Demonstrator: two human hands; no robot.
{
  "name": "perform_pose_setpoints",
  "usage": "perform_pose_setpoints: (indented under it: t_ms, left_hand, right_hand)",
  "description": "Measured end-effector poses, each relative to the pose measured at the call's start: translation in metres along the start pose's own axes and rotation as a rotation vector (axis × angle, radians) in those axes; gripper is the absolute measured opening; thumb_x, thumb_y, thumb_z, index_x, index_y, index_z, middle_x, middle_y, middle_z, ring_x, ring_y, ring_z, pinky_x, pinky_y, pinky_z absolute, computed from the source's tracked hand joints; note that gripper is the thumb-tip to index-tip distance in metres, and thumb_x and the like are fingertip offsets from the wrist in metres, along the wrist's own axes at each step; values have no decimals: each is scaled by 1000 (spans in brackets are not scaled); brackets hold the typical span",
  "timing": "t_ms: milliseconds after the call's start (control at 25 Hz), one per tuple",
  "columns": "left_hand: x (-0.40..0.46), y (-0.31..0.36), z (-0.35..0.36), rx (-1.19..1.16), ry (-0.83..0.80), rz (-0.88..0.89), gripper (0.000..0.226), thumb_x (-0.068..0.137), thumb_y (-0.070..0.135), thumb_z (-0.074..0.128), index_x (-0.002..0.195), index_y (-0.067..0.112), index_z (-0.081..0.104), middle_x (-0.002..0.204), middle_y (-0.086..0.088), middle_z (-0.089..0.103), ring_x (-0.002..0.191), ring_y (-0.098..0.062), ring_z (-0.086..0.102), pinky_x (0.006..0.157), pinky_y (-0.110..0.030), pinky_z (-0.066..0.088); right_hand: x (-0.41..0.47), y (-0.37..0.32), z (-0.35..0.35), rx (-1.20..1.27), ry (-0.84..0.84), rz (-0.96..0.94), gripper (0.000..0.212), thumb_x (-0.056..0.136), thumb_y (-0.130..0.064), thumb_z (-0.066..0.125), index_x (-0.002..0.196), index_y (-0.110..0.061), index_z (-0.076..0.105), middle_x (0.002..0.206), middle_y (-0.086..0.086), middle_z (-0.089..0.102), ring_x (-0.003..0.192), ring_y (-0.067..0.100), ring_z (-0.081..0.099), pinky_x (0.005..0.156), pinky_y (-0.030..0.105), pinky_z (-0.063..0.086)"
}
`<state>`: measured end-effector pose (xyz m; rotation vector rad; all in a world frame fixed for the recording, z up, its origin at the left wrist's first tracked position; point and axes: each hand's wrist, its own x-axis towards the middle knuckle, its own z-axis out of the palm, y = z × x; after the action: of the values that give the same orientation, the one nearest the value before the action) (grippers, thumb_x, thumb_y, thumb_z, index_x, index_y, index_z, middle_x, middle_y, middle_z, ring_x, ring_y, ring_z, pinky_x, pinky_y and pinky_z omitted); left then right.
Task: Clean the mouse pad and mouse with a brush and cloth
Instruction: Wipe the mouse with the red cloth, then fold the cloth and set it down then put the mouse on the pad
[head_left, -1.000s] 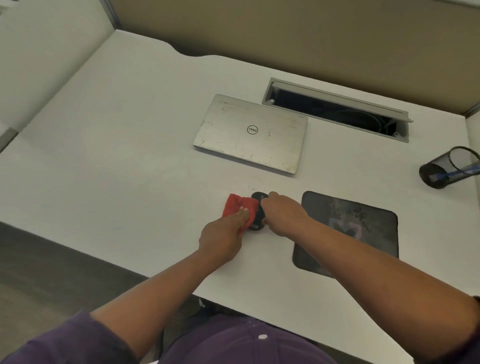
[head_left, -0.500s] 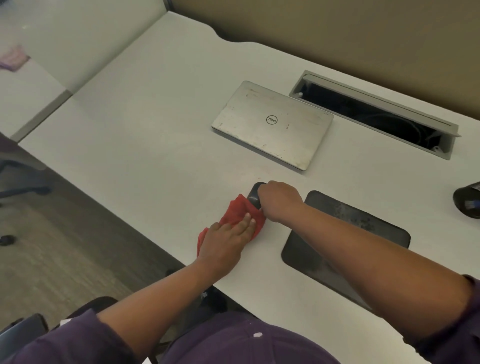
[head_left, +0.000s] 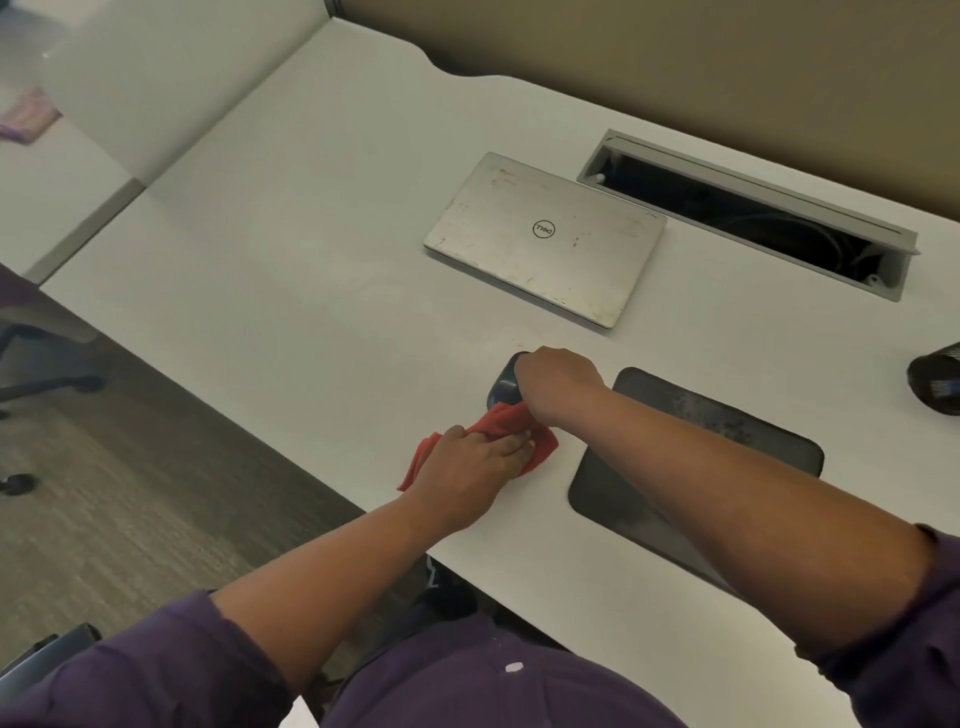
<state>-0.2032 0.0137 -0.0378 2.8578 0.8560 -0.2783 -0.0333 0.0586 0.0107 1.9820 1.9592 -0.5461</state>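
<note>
A black mouse (head_left: 505, 387) stands on the white desk (head_left: 291, 291), left of the dark mouse pad (head_left: 691, 447). My right hand (head_left: 558, 382) grips the mouse from above and hides most of it. A red cloth (head_left: 501, 421) lies bunched just in front of the mouse. My left hand (head_left: 470, 465) rests on the cloth with its fingers laid over it, pressing it to the desk at the mouse's near side. The mouse pad shows pale speckles on its surface, and my right forearm crosses its near corner. No brush is in view.
A closed silver laptop (head_left: 545, 239) lies behind the mouse. An open cable tray (head_left: 748, 213) is sunk into the desk by the back wall. A black mesh cup (head_left: 937, 384) sits at the right edge. Chair legs (head_left: 47, 384) stand on the floor at left.
My left hand has drawn the red cloth from the mouse's left side back toward the desk's near edge. My right hand stays on the mouse. The camera has swung left.
</note>
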Motion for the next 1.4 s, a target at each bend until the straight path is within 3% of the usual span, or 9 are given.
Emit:
perform_pose_setpoints:
  t_ms: [160, 280, 440, 640, 800, 960, 1120, 1280, 1400]
  left_hand:
    - [-8, -18, -1, -85, -4, -18, 64, 86, 12, 65, 140, 44, 51, 143, 26, 50, 105, -14, 66, 67, -26, 30]
    - [-19, -39, -1, -223, -50, -104, 58, 95, 20, 48, 144, 51, 42, 146, 33, 41, 118, -14, 60, 78, -27, 42]
    - [-31, -70, -9, -336, 9, -288, 51, 97, 27, 44, 143, 50, 43, 140, 19, 56, 115, -21, 62, 89, -28, 46]
    - [-16, -95, -38, -554, 33, -425, 42, 99, 35, 41, 139, 46, 51, 129, 10, 64, 107, -20, 64, 90, -30, 48]
    - [-10, -102, -74, -1193, 88, -344, 37, 90, 20, 64, 113, 48, 69, 97, 20, 74, 85, -3, 71, 67, -12, 50]
    - [4, -80, -90, -1759, -28, -252, 34, 93, 18, 69, 127, 18, 64, 118, -14, 70, 102, -34, 70, 81, -41, 58]
    - [19, -41, -92, -1844, -97, -218, 41, 96, 24, 65, 134, 13, 56, 127, -19, 65, 110, -37, 65, 91, -50, 55]
    - [32, 8, -81, -1704, -101, -197, 42, 96, 34, 65, 133, 17, 54, 130, -16, 62, 115, -34, 64, 96, -53, 54]
    - [45, 51, -81, -1650, -181, -200, 44, 93, 43, 65, 132, 31, 50, 124, 0, 68, 112, -22, 67, 87, -41, 58]
  right_hand:
    - [-4, -5, -3, 20, -48, 45, 20, 89, -4, 56, 107, -7, 64, 95, 6, 61, 78, 26, 49, 68, 34, 41]
    - [-4, -5, -3, 18, -68, 79, 14, 86, 2, 54, 96, -7, 58, 94, 10, 58, 78, 27, 48, 69, 33, 39]
    - [-1, -4, 3, -56, -73, 84, 15, 82, 6, 57, 90, -7, 53, 71, 4, 39, 69, 24, 48, 61, 33, 39]
    - [-7, 5, 14, 20, 15, 128, 22, 88, -1, 55, 107, -9, 64, 89, 4, 50, 79, 26, 54, 61, 34, 43]
    - [-42, 4, 30, 471, 366, 251, 28, 101, -22, 50, 123, -9, 62, 140, 9, 52, 123, 30, 51, 96, 41, 46]
    - [-83, -24, 34, 1470, 398, 523, 58, 87, -67, 57, 121, -20, 63, 131, 3, 63, 109, 21, 65, 95, 38, 53]
    - [-115, -24, 37, 2091, 210, 464, 88, 71, -84, 61, 126, -15, 64, 124, 9, 69, 113, 29, 67, 97, 48, 54]
    - [-143, -8, 48, 2112, 346, 283, 55, 75, -52, 82, 124, -35, 62, 124, 1, 70, 112, 26, 68, 86, 53, 57]
    - [-167, 18, 65, 2073, 470, 331, 57, 82, -22, 79, 130, -38, 53, 118, -5, 71, 106, 20, 70, 73, 43, 59]
